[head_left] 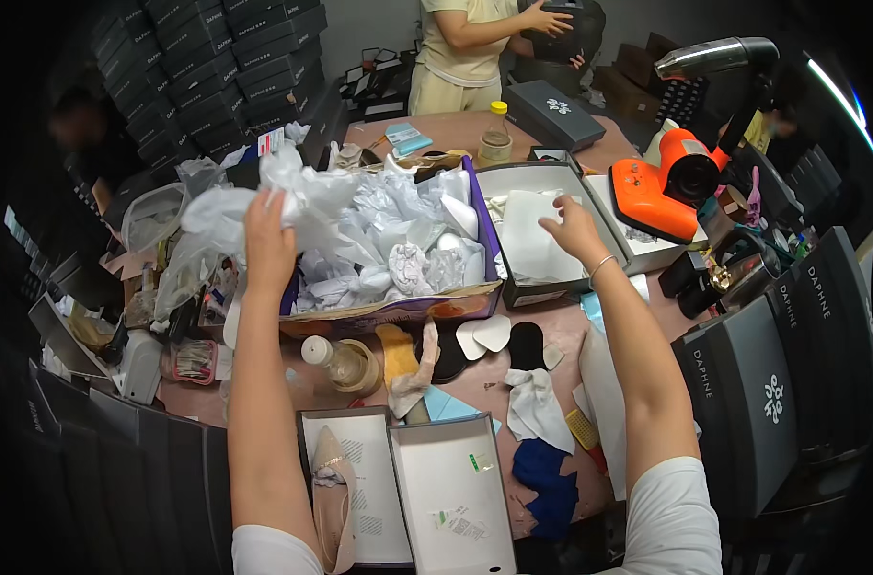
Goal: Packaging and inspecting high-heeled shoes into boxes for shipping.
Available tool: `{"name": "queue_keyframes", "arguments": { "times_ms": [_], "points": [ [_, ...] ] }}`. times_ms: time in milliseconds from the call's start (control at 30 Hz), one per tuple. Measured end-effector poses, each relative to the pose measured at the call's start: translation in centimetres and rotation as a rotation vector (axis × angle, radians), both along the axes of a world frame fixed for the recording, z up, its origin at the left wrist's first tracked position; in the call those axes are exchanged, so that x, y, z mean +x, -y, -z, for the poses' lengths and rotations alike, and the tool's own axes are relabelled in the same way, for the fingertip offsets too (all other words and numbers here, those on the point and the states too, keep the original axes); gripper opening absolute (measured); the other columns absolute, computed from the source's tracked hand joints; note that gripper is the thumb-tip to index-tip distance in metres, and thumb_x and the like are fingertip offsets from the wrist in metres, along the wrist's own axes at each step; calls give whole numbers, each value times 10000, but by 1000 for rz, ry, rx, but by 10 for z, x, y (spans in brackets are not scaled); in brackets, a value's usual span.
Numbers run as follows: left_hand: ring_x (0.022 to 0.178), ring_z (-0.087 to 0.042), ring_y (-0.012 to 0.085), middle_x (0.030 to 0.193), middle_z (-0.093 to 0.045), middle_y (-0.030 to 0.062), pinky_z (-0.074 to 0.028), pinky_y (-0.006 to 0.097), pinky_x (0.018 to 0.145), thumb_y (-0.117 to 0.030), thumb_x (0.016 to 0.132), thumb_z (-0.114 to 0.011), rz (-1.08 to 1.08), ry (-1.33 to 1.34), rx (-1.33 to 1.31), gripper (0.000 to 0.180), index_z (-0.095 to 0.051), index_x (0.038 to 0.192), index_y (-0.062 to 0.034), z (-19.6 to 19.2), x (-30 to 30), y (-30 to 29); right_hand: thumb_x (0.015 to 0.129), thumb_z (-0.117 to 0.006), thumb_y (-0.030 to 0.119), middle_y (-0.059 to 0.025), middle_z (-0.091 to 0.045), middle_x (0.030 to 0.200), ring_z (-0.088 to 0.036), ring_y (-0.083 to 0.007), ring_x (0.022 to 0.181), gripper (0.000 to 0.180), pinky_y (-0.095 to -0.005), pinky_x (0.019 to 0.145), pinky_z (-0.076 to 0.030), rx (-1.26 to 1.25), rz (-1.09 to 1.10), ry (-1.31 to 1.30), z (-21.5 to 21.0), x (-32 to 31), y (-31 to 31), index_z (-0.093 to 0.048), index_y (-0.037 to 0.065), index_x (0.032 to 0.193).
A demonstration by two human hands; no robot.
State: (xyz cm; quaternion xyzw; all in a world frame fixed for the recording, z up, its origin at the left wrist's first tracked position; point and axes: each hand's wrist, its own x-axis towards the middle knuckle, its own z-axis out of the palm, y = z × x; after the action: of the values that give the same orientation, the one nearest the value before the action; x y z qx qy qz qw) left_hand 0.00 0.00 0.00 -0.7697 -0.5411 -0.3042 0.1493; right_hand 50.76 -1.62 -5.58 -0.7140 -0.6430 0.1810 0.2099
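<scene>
My left hand (267, 235) is closed on crumpled white tissue paper (307, 206), raised over the left end of a purple carton (398, 314). White paper wads and clear plastic fill this carton. My right hand (576, 230), fingers apart and holding nothing, hovers over an open grey-edged box (551, 295) with a white sheet (537, 251) inside. Whether its fingertips touch the sheet, I cannot tell. Close to me, an open shoe box (384, 537) holds a beige pointed shoe (331, 513) with paper stuffed in it. Beside that lies a white-lined box part (446, 441).
A clear bottle with a white cap (333, 359), white insoles (489, 333) and a dark blue cloth (549, 489) lie on the pink table (575, 331). An orange device (662, 187) stands at right. Dark shoe boxes (192, 67) tower at back left. Another person (470, 48) stands beyond.
</scene>
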Motion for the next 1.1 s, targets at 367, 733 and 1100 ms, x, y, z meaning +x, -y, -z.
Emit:
{"name": "queue_keyframes", "arguments": {
  "times_ms": [367,733,1100],
  "points": [
    [1127,-532,394,1200,-605,211,-462,431,915,-297,818,-696,-102,-140,-348,401,-674,1104,-17,-10,54,48,880,-531,175,-255,-659,997,-649,-373,984,221,-459,868,-510,-66,27,470,74,3,4,-669,40,989],
    [1345,-372,270,1458,-356,202,-331,355,1090,-389,879,-699,494,1353,-759,848,-260,1466,37,0,142,253,1003,-519,230,-77,-658,1038,-644,-124,892,290,-257,777,-538,289,-200,-1434,-94,-66,156,-590,-10,1151],
    [1417,-226,278,1519,-251,122,-238,598,1114,-607,842,-601,735,2073,-1279,896,-156,1511,-211,49,131,438,1035,-414,289,-126,-537,1342,-543,-263,1200,408,-405,1031,-450,-27,4,-2255,-31,-168,401,-475,29,1344]
  ]
}}
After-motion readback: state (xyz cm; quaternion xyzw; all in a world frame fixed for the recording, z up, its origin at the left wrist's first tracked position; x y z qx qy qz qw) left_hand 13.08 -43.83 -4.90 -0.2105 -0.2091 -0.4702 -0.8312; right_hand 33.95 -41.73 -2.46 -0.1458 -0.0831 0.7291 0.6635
